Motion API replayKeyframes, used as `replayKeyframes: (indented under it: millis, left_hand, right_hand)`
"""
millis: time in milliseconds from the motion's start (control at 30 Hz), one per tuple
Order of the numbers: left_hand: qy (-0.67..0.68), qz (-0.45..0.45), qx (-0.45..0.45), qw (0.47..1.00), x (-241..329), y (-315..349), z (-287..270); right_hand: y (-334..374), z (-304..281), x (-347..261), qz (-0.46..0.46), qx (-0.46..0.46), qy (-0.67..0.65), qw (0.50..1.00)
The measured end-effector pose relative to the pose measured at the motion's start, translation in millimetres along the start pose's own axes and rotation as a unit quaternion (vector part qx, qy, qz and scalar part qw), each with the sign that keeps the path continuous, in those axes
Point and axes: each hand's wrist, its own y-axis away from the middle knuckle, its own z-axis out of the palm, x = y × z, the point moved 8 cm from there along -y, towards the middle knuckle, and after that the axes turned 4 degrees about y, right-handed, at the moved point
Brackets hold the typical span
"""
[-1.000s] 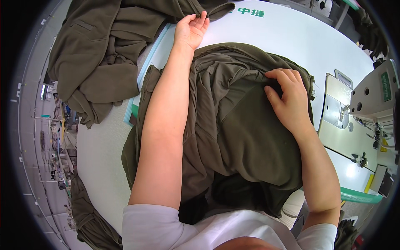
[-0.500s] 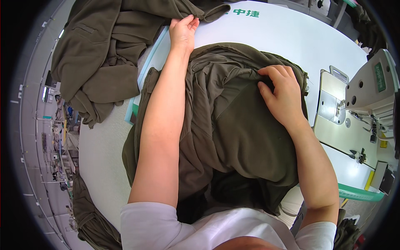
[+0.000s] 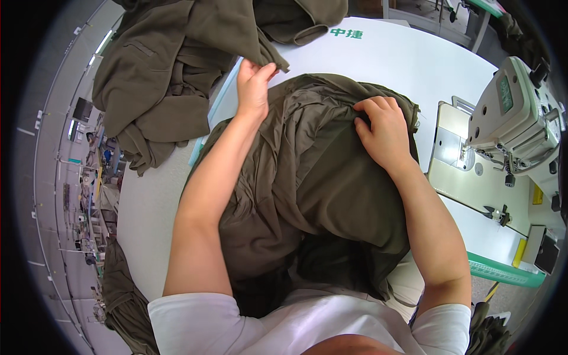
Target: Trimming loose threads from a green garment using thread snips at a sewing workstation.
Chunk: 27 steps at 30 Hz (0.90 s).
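Before me a dark olive garment lies bunched over the table edge and hangs down toward my lap. My right hand rests on its upper right part, fingers curled at a fold; whether cloth is pinched there is hard to see. Farther off to the left, my left hand is closed on the hanging corner of a second olive garment, which belongs to a heap at the far left. That heap shows a slit like a pocket opening, and folds hide its full shape.
A sewing machine with its metal bed stands at the right of the white table. A green-edged strip runs along the table's near right edge. More dark cloth hangs at the lower left.
My left hand has come nearer, drawing the far garment's edge toward me so that its corner hangs down. My right hand stays on the near garment.
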Motion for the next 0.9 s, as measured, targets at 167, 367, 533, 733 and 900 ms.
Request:
replayKeyframes:
  millis: [167, 367, 533, 733, 900]
  left_hand:
    - [-0.029, 0.006, 0.063, 0.998, 73, 13, -46]
    - [0.071, 0.059, 0.135, 0.986, 156, 11, -81]
    - [0.111, 0.167, 0.138, 0.97, 278, -20, -111]
    - [0.076, 0.284, 0.06, 0.954, 365, 51, -27]
    - [-0.157, 0.205, -0.117, 0.959, 283, 88, -6]
  right_hand:
    - [-1, -6, -7, -0.021, 0.019, -0.001, 1.0]
    - [5, -5, -4, -0.013, 0.003, -0.019, 1.0]
    - [5, -10, -4, 0.002, 0.012, -0.049, 0.999]
    - [5, -18, -6, 0.014, 0.034, -0.064, 0.997]
    - [6, -30, -22, -0.021, 0.071, -0.079, 0.994]
